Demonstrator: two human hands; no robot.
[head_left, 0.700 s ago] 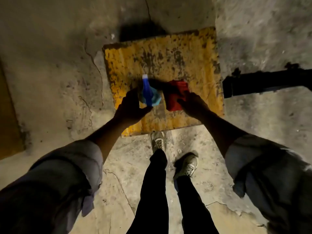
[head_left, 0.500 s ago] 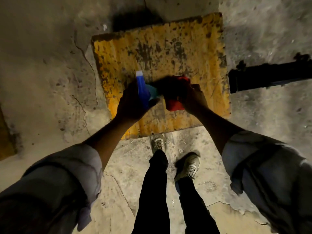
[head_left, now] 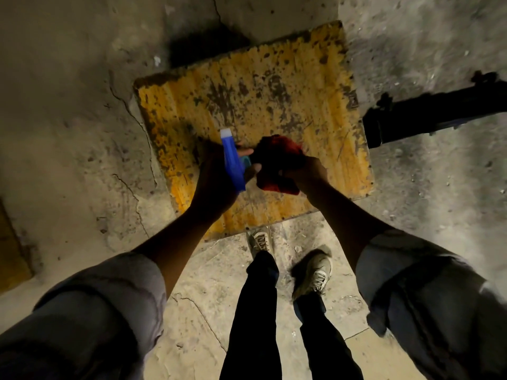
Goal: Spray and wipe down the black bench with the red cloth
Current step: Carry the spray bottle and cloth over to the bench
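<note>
My left hand [head_left: 214,174] grips a blue spray bottle [head_left: 233,163] with a white nozzle tip, held above a worn yellow platform [head_left: 274,91]. My right hand [head_left: 304,171] holds a bunched red cloth [head_left: 279,160] right beside the bottle; the cloth nearly touches it. A black bench [head_left: 439,113] runs off the right edge, apart from both hands. Only its near end shows.
The floor is cracked, dusty concrete [head_left: 82,133]. My two feet in pale sneakers [head_left: 312,272] stand just in front of the yellow platform. Another yellow edge [head_left: 11,250] shows at the far left.
The bottle and the cloth have come closer together over the platform. The view has shifted slightly, and my right foot has moved a little to the right.
</note>
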